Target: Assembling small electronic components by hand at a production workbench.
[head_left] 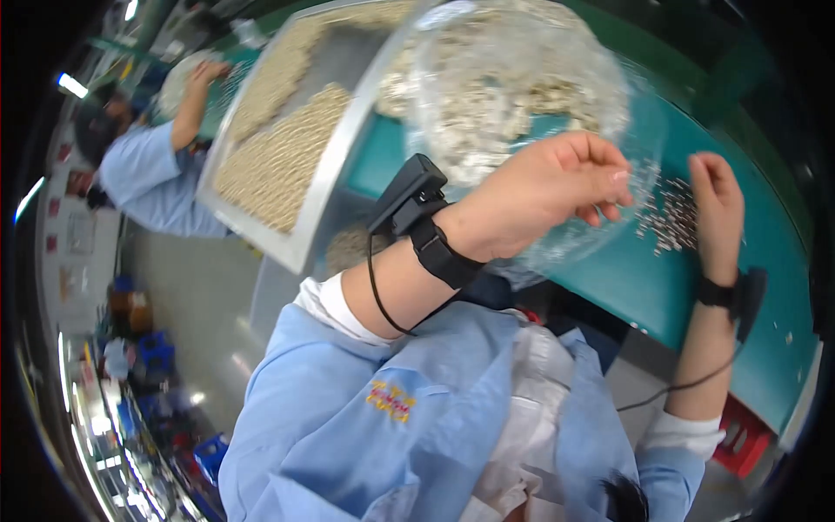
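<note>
The blue shirt [313, 426] has a small mark [390, 401] in bright yellow and red on its front, and it looks like letters set in short rows, but they are too blurry to read for sure. Far off on the left, the pale wall [103, 252] has little red squares [63, 153] that look like signs, too tiny to read.

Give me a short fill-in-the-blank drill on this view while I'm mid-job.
1. The metal-rimmed tray lies to the ____ of the clear plastic bag.
2. The small dark pieces lie between the left hand and the ____ hand.
3. The strap around the left wrist is coloured ____.

Missing words: left; right; black.
</note>
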{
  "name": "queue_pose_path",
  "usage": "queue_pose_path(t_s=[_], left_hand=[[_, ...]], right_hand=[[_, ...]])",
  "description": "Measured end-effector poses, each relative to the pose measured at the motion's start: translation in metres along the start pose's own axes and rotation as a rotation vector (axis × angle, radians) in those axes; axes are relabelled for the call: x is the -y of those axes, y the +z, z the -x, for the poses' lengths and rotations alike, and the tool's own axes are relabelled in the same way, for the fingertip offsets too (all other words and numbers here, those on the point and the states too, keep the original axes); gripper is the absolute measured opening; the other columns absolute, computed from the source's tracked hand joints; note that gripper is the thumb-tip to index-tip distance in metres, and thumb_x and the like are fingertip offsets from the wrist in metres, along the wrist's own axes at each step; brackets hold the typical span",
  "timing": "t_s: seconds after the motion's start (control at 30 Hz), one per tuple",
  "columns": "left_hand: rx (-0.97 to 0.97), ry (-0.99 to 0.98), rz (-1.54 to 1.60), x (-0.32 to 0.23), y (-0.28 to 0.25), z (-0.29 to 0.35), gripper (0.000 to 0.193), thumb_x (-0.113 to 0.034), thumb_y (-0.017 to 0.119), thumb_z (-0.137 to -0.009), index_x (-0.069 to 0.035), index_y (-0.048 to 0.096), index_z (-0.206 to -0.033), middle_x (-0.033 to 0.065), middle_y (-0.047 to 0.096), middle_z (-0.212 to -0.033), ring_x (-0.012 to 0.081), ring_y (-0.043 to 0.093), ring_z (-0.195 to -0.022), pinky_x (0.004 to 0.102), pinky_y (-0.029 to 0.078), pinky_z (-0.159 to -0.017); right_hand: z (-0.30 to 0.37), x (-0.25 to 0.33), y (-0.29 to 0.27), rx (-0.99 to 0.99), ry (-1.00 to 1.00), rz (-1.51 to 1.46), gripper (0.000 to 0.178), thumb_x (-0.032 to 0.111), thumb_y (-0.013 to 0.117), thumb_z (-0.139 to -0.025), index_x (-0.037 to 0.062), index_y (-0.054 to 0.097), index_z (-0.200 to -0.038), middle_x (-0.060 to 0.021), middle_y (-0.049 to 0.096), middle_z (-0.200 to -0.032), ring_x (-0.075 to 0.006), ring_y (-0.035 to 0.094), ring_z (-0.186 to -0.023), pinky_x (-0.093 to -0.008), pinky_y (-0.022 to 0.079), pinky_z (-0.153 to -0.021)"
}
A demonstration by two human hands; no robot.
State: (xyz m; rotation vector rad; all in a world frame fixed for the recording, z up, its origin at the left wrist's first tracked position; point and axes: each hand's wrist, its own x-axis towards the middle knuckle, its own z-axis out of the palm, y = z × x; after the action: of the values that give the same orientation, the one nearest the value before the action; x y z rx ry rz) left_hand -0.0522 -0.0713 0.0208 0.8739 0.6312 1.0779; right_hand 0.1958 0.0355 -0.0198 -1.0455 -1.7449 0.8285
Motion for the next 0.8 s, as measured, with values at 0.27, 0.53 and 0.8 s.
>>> queue_pose_path(t_s=[0.27,0.53,0.8], left_hand=[[-0.531,0.418,-0.314,-0.062,-0.069,0.093,0.026,-0.01,0.058,-0.082,0.0,0.052,-0.105,0.0079,0.062,-0.092,0.0119,0.059,-0.077,0.0219,0.046,-0.068],[-1.383,0.477,-1.219,-0.157,-0.25,0.211,0.025,-0.016,0.067,-0.074,-0.002,0.062,-0.094,0.0049,0.063,-0.078,0.0102,0.059,-0.074,0.0225,0.046,-0.066],[-1.59,-0.055,-1.645,-0.173,-0.333,0.284,0.024,-0.024,0.065,-0.074,-0.009,0.065,-0.092,0.0063,0.065,-0.082,0.0192,0.062,-0.078,0.0297,0.046,-0.072]], right_hand=[[0.0,-0.01,-0.008,0.042,-0.015,-0.004,0.012,0.014,0.05,-0.09,0.0024,0.053,-0.089,0.0048,0.048,-0.083,-0.0026,0.041,-0.077,-0.0151,0.033,-0.07],[-0.001,-0.009,-0.008,0.115,0.013,0.014,0.014,0.016,0.05,-0.09,0.0028,0.052,-0.089,0.0056,0.044,-0.08,-0.0017,0.037,-0.072,-0.0149,0.03,-0.065],[-0.005,-0.022,-0.01,0.13,0.048,0.054,0.015,0.018,0.049,-0.09,0.0036,0.051,-0.087,0.0063,0.042,-0.077,-0.0017,0.035,-0.069,-0.0146,0.028,-0.063]])
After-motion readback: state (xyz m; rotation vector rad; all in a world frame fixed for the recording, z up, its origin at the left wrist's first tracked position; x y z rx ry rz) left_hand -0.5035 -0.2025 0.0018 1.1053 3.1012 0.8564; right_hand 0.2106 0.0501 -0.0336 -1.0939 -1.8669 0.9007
